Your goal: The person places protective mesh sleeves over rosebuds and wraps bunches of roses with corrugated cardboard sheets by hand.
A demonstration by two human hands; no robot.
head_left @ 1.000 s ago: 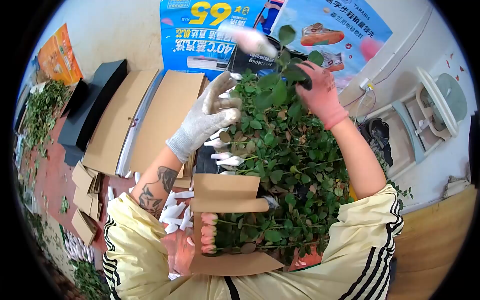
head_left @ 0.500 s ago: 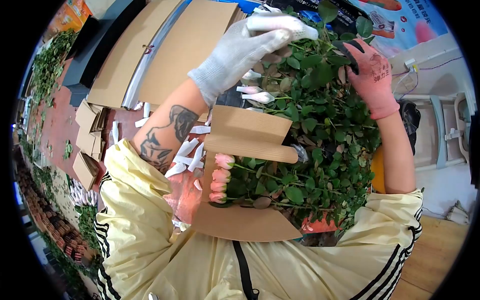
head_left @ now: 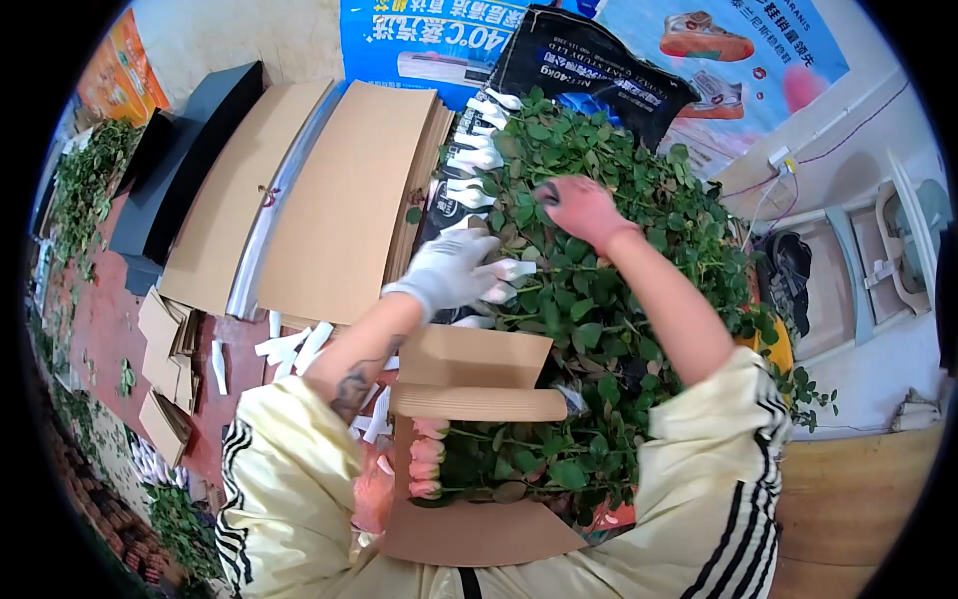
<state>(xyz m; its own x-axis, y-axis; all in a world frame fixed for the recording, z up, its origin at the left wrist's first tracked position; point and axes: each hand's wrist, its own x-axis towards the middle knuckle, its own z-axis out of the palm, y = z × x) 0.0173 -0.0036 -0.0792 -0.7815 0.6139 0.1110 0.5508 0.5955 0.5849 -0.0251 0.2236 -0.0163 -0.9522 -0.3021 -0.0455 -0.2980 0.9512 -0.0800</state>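
Note:
My left hand (head_left: 451, 268), in a white knitted glove, is at the left edge of the rose pile (head_left: 589, 290), by the white-sleeved buds (head_left: 511, 270). Its fingers point right over them; what they hold, if anything, is unclear. Above the leaves, my right hand (head_left: 581, 208) wears a pink glove with dark fingertips, its fingers curled in. Nearer my body, pink roses (head_left: 426, 457) lie in a row on brown cardboard, their stems to the right. A corrugated cardboard piece (head_left: 477, 402) with a rolled edge lies just beyond them.
Tall cardboard sheets (head_left: 344, 200) and a dark box (head_left: 190, 165) stand at the left. Loose white sleeves (head_left: 314, 344) and small folded cards (head_left: 165, 344) lie on the red surface (head_left: 110, 329). Behind the pile is a black bag (head_left: 599, 70); a pale chair frame (head_left: 848, 270) stands right.
The white-sleeved rose no longer shows raised in my left hand, which has come down to the row of buds. My right hand has moved left over the leaves. The view has shifted.

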